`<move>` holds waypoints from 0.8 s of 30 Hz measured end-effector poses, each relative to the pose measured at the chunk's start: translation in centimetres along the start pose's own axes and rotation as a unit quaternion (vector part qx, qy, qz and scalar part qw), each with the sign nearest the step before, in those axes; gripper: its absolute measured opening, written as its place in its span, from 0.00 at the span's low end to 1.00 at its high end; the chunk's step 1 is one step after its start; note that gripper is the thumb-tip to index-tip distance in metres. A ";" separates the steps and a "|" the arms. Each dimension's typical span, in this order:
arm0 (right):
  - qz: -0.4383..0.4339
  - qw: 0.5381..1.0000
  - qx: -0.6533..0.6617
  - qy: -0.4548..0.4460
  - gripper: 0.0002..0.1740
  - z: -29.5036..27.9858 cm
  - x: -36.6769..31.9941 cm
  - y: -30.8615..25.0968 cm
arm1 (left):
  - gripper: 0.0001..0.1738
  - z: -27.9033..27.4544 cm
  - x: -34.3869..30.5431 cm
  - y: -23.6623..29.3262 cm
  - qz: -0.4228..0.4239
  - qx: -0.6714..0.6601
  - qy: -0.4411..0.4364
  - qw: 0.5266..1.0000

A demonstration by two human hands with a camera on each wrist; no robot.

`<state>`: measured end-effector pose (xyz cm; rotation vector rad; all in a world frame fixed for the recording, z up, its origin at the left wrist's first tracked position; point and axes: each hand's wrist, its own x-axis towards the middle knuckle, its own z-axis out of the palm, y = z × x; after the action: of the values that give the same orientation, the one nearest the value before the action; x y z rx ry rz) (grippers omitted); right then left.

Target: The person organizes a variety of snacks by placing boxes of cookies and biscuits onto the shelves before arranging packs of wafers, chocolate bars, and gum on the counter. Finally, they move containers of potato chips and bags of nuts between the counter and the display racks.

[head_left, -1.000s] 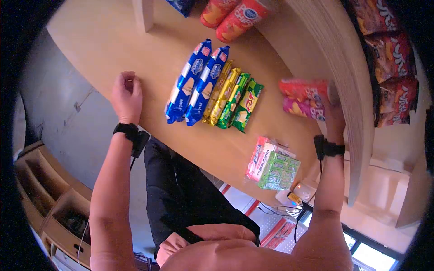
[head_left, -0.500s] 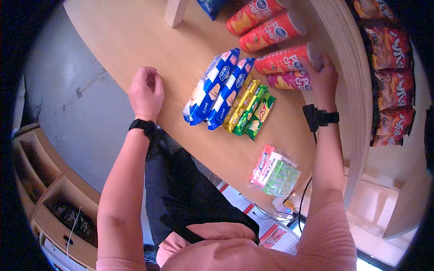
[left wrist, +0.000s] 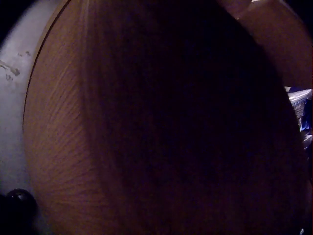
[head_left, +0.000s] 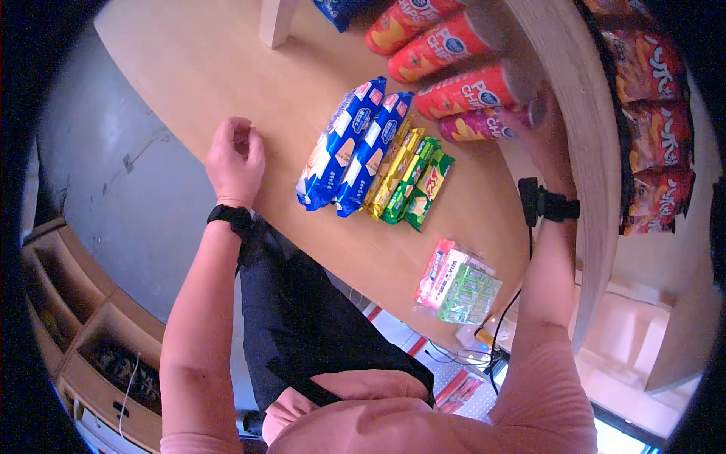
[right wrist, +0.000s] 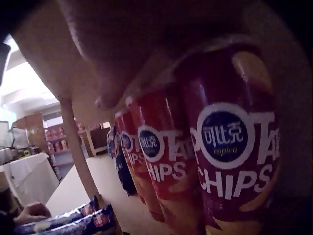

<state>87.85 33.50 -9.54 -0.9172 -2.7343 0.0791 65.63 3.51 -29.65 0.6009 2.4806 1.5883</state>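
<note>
My right hand [head_left: 541, 136], blurred, is at the lid end of a purple chips can [head_left: 476, 126]. In the right wrist view its fingers [right wrist: 110, 83] stretch above the tops of the cans, not curled round the purple can [right wrist: 234, 147]. Beside that can stands a red can [head_left: 469, 92], with more red cans [head_left: 439, 51] further along the row. My left hand [head_left: 235, 160] rests loosely curled at the table's near edge, holding nothing. Two blue-and-white packs [head_left: 342, 144] lie right of it, then yellow packs [head_left: 395, 170] and green packs [head_left: 429, 188].
Pink and green candy bags [head_left: 457, 284] lie near the table's [head_left: 302, 83] right end. A wooden post [head_left: 277, 23] and a dark blue bag [head_left: 333, 11] are at the back. A curved wooden shelf edge [head_left: 597, 189] runs beside my right arm, with red snack bags [head_left: 658, 136] beyond.
A red can and the purple can, earlier in my right hand, have moved up the table to the other red cans. My right hand's fingers have come off them. The left hand stays loosely curled.
</note>
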 end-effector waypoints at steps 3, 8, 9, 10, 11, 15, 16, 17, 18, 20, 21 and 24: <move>-0.001 0.999 -0.007 -0.049 0.41 -0.9 -1.6 2.8 | 0.07 0.1 -0.1 0.3 -0.002 0.010 -0.001 1.000; 0.007 0.997 0.043 -0.070 0.40 -0.9 -2.7 4.3 | 0.08 0.3 0.3 -1.5 0.022 -0.050 -0.001 0.999; 0.005 0.995 0.079 -0.059 0.40 -0.9 -2.9 3.6 | 0.08 0.1 0.3 -1.4 0.027 -0.051 -0.001 0.998; 0.004 0.992 0.115 -0.050 0.40 -1.0 -3.0 2.6 | 0.08 -0.2 0.2 -1.2 0.018 -0.054 -0.015 0.998; 0.005 0.992 0.116 -0.047 0.40 -1.4 -2.9 1.6 | 0.09 -0.4 0.2 -1.0 0.010 -0.057 -0.029 0.998; -0.046 0.996 0.055 -0.045 0.40 -0.8 -0.6 1.2 | 0.09 -0.7 0.4 -1.1 0.017 -0.087 -0.047 0.995; -0.105 0.994 0.014 -0.009 0.40 0.4 0.5 2.3 | 0.09 -0.6 0.4 -1.3 0.015 -0.097 -0.055 0.994; -0.106 0.994 0.014 -0.008 0.40 1.3 1.5 3.1 | 0.10 -0.7 0.4 -1.3 0.014 -0.104 -0.062 0.993; -0.118 0.992 0.001 0.045 0.39 1.8 2.6 2.8 | 0.10 -0.9 0.4 -1.2 0.014 -0.104 -0.060 0.993; -0.133 0.986 -0.009 0.099 0.38 2.0 3.3 2.4 | 0.12 -1.2 0.6 -0.9 -0.033 -0.123 -0.118 0.985; -0.168 0.981 -0.045 0.081 0.38 0.9 3.3 0.1 | 0.12 -1.5 0.6 0.0 -0.033 -0.121 -0.114 0.985; -0.152 0.982 -0.093 0.064 0.40 1.0 3.7 -1.2 | 0.15 -2.3 -0.2 4.2 -0.053 -0.102 -0.129 0.985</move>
<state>84.05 34.75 -9.56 -0.5144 -2.7571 -0.2877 66.19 3.06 -24.90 0.5904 2.0973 1.5856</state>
